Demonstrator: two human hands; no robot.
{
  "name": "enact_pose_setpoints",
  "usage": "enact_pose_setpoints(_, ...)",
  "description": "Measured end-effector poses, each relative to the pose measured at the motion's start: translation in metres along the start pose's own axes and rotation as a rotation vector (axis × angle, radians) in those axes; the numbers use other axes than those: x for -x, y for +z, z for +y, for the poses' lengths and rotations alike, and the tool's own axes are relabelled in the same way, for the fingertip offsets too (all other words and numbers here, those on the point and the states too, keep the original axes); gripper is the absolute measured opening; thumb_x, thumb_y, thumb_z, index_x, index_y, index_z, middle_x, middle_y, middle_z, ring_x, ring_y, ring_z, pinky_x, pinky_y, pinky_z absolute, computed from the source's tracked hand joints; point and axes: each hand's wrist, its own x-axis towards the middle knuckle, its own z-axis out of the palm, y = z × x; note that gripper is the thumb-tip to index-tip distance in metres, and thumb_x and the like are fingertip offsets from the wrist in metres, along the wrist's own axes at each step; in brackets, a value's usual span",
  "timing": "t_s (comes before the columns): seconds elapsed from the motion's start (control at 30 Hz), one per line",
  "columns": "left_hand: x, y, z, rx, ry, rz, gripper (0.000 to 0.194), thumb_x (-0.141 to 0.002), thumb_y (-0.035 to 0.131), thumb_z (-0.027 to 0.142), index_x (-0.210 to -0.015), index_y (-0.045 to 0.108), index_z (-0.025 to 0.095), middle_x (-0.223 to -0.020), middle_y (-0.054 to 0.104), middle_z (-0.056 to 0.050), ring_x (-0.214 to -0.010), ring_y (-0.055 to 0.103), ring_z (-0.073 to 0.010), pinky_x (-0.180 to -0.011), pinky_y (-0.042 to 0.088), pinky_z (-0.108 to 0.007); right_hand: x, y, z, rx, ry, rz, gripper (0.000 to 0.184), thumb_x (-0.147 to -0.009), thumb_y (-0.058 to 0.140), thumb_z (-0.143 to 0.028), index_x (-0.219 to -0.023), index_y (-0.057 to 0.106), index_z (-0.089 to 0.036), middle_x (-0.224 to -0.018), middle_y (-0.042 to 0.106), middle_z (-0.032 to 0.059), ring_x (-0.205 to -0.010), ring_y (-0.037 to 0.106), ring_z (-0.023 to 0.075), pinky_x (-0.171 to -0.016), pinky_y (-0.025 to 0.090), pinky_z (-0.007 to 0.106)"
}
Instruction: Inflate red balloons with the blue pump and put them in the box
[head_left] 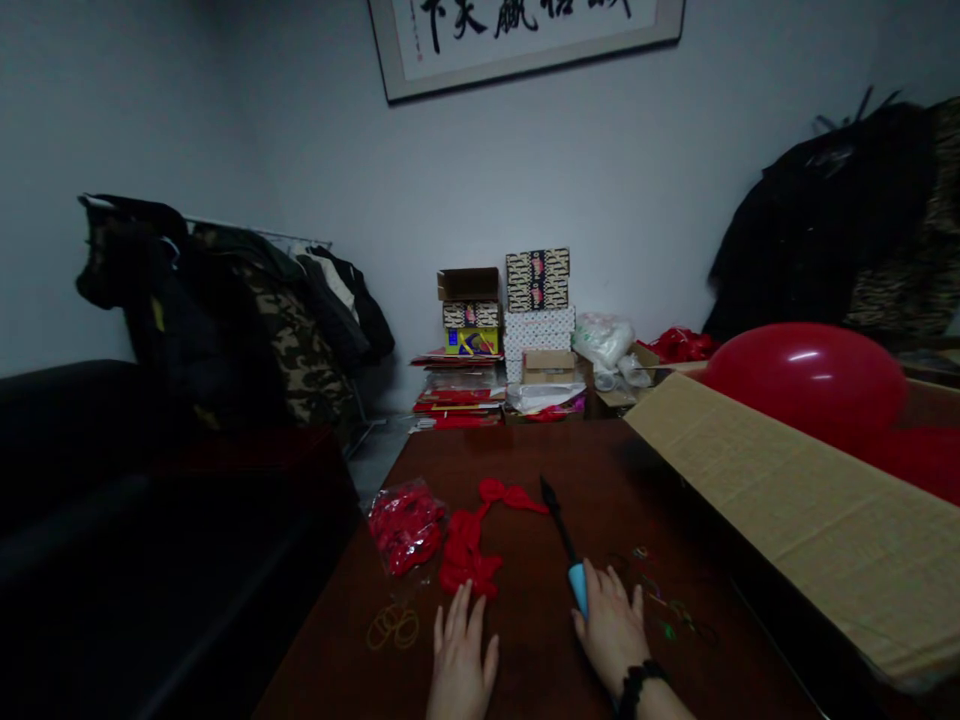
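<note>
My left hand (461, 655) lies palm down on the table, fingers stretched out. Its fingertips reach the near edge of a pile of limp red balloons (463, 550). My right hand (613, 625), with a black bracelet at the wrist, is spread flat over a balloon hand pump (577, 585). The pump has a blue body and a black rod and tip pointing away from me; part of it is hidden under the hand. Left of the loose balloons is a clear bag of red balloons (407, 528). Tan rubber bands (392, 627) lie nearer my left hand.
Small coloured bands (667, 605) are scattered right of my right hand on the brown table (450, 455). A cardboard box (802, 500) with inflated red balloons (810, 380) borders the right side. Stacked boxes (538, 335) stand beyond the far edge; a black sofa (150, 540) is left.
</note>
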Motion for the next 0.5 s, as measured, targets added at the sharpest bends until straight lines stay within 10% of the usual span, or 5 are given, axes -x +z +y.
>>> enact_pose_setpoints(0.3, -0.008, -0.005, 0.002, 0.052, 0.01, 0.001, 0.04, -0.086, 0.041, 0.022, -0.124, 0.055, 0.025, -0.141, 0.045, -0.009, -0.131, 0.039, -0.0243, -0.108, 0.029, -0.051, -0.004, 0.008, 0.014, -0.015, 0.059, 0.009, 0.066, -0.077, 0.049, -0.029, -0.138, 0.031, -0.011, -0.129, 0.053, 0.0157, -0.124, 0.044, 0.0297, -0.106, 0.019, 0.059)
enact_pose_setpoints(0.5, -0.081, -0.016, 0.039, 0.131, -0.06, -0.198, 0.047, -0.082, 0.043, 0.023, -0.128, 0.052, 0.02, -0.149, 0.033, -0.01, -0.137, 0.026, -0.0246, -0.112, 0.019, -0.047, 0.0, 0.013, 0.021, -0.053, 0.036, 0.048, 0.063, -0.077, 0.047, -0.024, -0.137, 0.032, -0.01, -0.12, 0.057, 0.0145, -0.116, 0.049, 0.0284, -0.105, 0.023, 0.057)
